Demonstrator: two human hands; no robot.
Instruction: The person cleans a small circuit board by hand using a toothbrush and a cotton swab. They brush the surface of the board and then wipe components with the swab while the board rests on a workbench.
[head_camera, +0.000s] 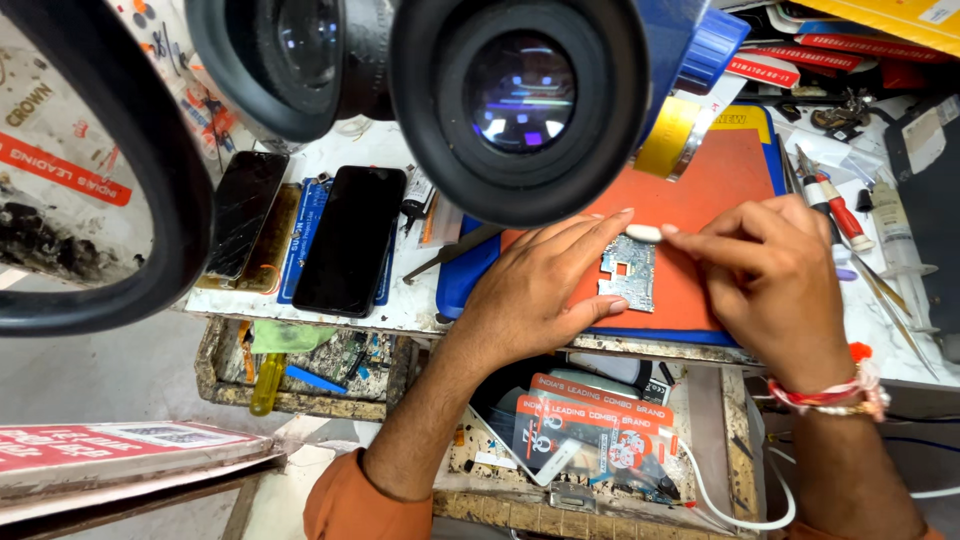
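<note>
At the far left of our bench lay a cracked phone (243, 212), then an intact black phone (350, 240) on a blue mat (305, 225). Above, the microscope eyepieces (520, 95) loomed. Our left hand (535, 290) rested open, fingers spread, pinning the small circuit board (628, 272) to the orange work mat (700, 190). Our right hand (770, 275) pinched a small white eraser-like piece (644, 232) just above the board. Tweezers (890, 295) and a red-handled screwdriver (838, 210) lay beyond.

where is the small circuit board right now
In the head view, the circuit board lies on the orange mat, right of centre, between the left hand and right hand, below the microscope eyepieces.
</note>
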